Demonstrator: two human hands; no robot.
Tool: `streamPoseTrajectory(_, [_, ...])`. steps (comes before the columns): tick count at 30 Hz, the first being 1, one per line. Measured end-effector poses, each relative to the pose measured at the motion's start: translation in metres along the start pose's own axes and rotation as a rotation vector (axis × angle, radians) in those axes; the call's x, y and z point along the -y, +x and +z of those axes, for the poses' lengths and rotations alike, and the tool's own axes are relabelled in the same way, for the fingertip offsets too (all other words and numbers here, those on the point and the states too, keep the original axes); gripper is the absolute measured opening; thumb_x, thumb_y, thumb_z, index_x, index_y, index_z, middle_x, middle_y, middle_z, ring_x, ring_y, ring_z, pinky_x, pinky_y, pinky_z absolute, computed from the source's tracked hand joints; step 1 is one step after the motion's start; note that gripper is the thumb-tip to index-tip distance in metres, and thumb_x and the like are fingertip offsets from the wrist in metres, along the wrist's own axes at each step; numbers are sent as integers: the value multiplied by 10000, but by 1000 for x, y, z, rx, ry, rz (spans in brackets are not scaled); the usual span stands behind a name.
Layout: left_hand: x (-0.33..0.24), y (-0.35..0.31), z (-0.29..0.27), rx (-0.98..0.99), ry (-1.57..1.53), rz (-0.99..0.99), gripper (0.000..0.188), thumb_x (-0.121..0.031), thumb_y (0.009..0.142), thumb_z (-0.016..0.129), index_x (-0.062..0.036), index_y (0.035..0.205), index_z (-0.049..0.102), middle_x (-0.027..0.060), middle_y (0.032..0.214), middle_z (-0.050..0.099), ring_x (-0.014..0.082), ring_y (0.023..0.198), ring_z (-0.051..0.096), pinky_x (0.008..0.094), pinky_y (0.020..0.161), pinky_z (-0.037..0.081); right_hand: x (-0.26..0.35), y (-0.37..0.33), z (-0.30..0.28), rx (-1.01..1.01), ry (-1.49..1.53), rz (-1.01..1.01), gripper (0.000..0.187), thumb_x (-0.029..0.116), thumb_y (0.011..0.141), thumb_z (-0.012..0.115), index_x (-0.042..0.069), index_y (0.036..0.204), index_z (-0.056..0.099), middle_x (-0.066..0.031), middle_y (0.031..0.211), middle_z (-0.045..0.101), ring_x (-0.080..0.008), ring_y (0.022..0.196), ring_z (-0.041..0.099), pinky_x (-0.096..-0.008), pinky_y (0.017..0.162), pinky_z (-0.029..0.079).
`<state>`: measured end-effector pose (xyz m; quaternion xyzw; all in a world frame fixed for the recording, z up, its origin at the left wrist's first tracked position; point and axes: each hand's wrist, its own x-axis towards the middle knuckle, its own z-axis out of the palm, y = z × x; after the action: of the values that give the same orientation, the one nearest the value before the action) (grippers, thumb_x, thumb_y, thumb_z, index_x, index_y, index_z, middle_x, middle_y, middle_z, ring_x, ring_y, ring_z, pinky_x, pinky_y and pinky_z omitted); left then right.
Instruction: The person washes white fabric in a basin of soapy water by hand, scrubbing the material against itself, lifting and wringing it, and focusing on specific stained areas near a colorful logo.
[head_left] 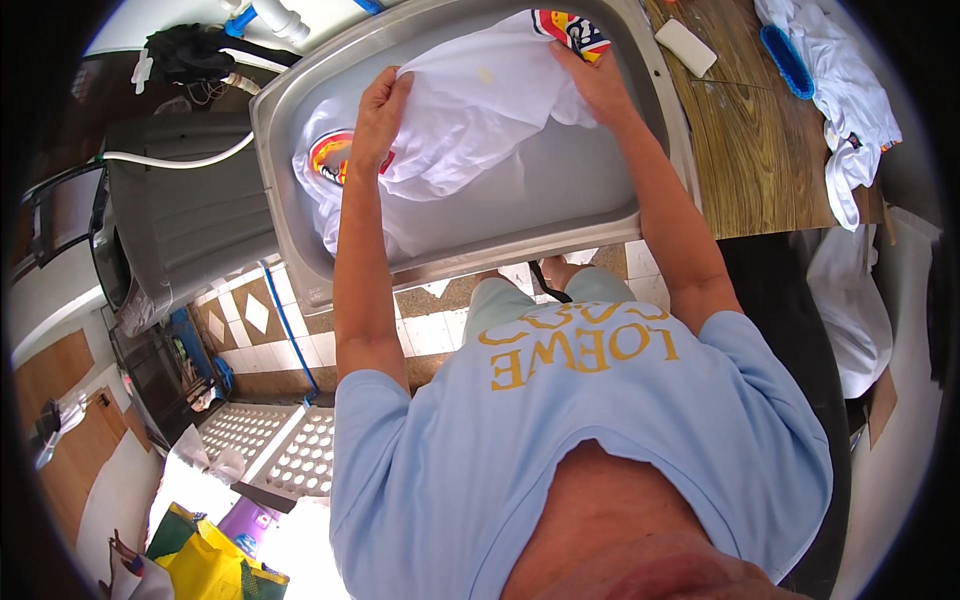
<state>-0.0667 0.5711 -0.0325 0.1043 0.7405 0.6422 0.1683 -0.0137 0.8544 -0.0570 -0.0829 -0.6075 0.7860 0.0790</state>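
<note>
A wet white garment with bright red, yellow and navy trim is stretched between my two hands over a grey metal sink. My left hand pinches its cloth near the left side, above a trimmed part that lies lower in the sink. At the far right, my right hand grips it just below another piece of the coloured trim. A small yellowish mark shows on the spread cloth. Part of the garment sags into cloudy water.
Right of the sink, a wood-patterned counter holds a whitish bar, a blue brush and more white clothes. On the left stand a dark grey appliance and a white hose. White pipes run behind.
</note>
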Motion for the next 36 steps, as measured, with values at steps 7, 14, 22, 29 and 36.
streamPoseTrajectory(7, [-8, -3, 18, 42, -20, 229, 93, -88, 801, 707, -4, 800, 666, 30, 919, 622, 106, 861, 558, 226, 766, 452, -9, 6, 24, -46, 620, 489, 227, 177, 887, 613, 62, 1082, 600, -50, 986, 660, -180, 907, 645, -349, 816, 542])
streamPoseTrajectory(14, [-19, 0, 190, -96, 408, 681, 154, -138, 736, 703, -99, 623, 605, 34, 756, 658, 227, 708, 597, 310, 650, 463, -92, 4, 11, 654, 1633, 590, 414, 366, 955, 437, 70, 1236, 504, -49, 1232, 564, -132, 1136, 532, -284, 992, 404])
streamPoseTrajectory(22, [9, 53, 126, -394, 460, 453, 177, -231, 761, 673, -56, 737, 669, 103, 643, 649, 283, 504, 586, 381, 509, 464, -35, -12, 63, -102, 601, 554, 250, 267, 879, 564, 90, 1055, 583, -45, 1038, 605, -145, 974, 574, -276, 842, 470])
streamPoseTrajectory(29, [14, 65, 137, -291, 379, 442, 150, -216, 741, 702, -92, 659, 686, 110, 618, 641, 263, 518, 606, 344, 484, 457, -90, 19, 43, 214, 1156, 489, 163, 135, 891, 493, 71, 1005, 590, -44, 984, 609, -151, 909, 589, -295, 818, 492])
streamPoseTrajectory(36, [25, 47, 151, -215, 448, 768, 122, -156, 693, 699, -47, 728, 655, 124, 629, 634, 297, 525, 599, 349, 500, 461, -80, 5, 29, 227, 443, 180, 103, 177, 867, 568, 126, 956, 557, 1, 864, 571, -105, 787, 569, -316, 699, 487])
